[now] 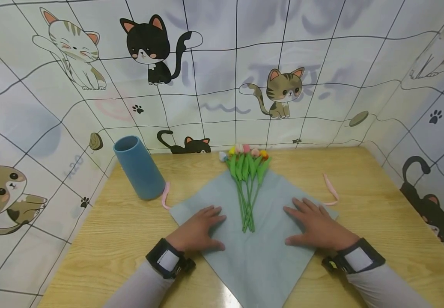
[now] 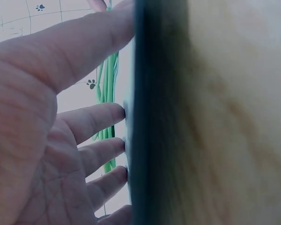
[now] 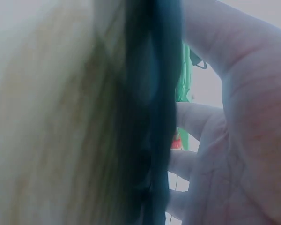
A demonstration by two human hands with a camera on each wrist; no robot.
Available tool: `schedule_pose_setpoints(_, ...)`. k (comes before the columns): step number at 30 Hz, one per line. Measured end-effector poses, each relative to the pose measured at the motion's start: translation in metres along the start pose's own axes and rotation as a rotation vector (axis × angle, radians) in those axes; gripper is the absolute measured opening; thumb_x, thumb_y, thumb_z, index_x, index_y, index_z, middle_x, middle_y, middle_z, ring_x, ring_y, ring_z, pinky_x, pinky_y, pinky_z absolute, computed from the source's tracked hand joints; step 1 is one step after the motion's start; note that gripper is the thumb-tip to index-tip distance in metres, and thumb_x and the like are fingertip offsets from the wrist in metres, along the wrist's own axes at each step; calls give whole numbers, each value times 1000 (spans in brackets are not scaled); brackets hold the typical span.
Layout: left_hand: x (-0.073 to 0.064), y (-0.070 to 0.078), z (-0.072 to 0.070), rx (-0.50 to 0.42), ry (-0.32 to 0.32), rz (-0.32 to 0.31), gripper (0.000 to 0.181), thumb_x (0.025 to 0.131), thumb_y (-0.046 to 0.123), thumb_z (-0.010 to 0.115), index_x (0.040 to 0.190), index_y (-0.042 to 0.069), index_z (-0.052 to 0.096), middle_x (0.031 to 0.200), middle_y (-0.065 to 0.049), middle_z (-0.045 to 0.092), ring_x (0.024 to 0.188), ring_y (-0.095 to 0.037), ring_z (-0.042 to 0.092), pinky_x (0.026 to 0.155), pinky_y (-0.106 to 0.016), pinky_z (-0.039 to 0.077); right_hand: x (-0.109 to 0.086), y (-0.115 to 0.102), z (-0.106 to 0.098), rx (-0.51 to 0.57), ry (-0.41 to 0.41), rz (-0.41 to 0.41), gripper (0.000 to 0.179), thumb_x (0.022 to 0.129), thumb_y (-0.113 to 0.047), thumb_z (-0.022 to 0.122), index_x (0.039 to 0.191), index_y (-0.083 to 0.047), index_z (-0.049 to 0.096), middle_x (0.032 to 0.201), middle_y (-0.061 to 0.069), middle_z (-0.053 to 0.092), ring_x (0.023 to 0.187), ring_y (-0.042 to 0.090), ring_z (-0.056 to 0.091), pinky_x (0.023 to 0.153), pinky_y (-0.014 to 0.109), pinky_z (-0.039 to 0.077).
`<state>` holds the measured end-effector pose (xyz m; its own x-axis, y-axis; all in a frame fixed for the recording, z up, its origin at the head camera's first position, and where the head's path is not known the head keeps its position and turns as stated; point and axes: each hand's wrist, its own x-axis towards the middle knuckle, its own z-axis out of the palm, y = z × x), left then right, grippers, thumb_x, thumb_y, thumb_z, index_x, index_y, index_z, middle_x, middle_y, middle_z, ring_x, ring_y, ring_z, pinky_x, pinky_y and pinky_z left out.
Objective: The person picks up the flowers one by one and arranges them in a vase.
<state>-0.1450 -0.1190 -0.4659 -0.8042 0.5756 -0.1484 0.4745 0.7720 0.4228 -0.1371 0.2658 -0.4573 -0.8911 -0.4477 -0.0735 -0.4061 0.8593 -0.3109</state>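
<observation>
A grey-blue square sheet [image 1: 252, 261] lies cornerwise on the table. Down its middle runs a bunch of artificial tulips [image 1: 247, 171], the coloured heads at the far corner and the green stems crossing toward me. My left hand [image 1: 200, 229] rests on the sheet's left part with spread fingers, left of the stems. On the right part, my right hand [image 1: 318, 224] rests likewise, fingers spread. Neither hand touches the flowers. Both wrist views show the fingertips against the sheet, with green stems [image 2: 108, 84] beyond the left fingers. A pink ribbon [image 1: 331, 189] sticks out past the sheet's right corner.
A blue cylindrical vase [image 1: 138, 167] stands at the table's back left, beside another pink ribbon end [image 1: 165, 196]. The wooden table [image 1: 379, 205] meets a cat-patterned cloth [image 1: 222, 102] at the back and sides.
</observation>
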Motion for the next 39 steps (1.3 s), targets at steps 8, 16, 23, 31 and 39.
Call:
schedule_pose_setpoints(8, 10, -2, -4, 12, -7, 1, 86, 83, 50, 84, 154, 16, 51, 167, -7, 38, 157, -32, 30, 128, -48, 29, 5, 5, 0, 7, -5, 15, 94, 79, -67, 78, 152, -14, 53, 162, 27, 39, 148, 59, 30, 109, 85, 24)
schedule_pose_setpoints(16, 18, -7, -7, 6, -9, -6, 90, 82, 50, 84, 157, 16, 47, 168, -8, 36, 157, -32, 31, 127, -48, 30, 11, 10, 1, 16, -9, 20, 94, 80, -69, 76, 153, -15, 52, 163, 27, 38, 149, 58, 29, 109, 85, 22)
schedule_pose_setpoints(23, 24, -9, -8, -9, -13, -15, 89, 82, 48, 85, 156, 15, 48, 168, -7, 36, 157, -31, 30, 127, -47, 30, 16, 16, 1, 11, -12, 24, 95, 80, -69, 76, 154, -16, 51, 163, 26, 37, 149, 58, 29, 110, 85, 23)
schedule_pose_setpoints(31, 29, -12, -9, -8, -16, -25, 88, 82, 49, 85, 156, 17, 49, 169, -5, 35, 158, -30, 30, 127, -47, 30, 19, 14, -3, 28, -19, 42, 95, 80, -68, 77, 154, -15, 51, 164, 26, 36, 150, 57, 27, 111, 85, 21)
schedule_pose_setpoints(39, 36, -15, -8, -21, -20, -28, 89, 82, 49, 85, 156, 17, 48, 170, -6, 33, 158, -31, 28, 127, -46, 30, 23, 21, -3, 36, -17, 44, 95, 80, -67, 77, 155, -16, 50, 164, 26, 35, 150, 58, 26, 112, 84, 19)
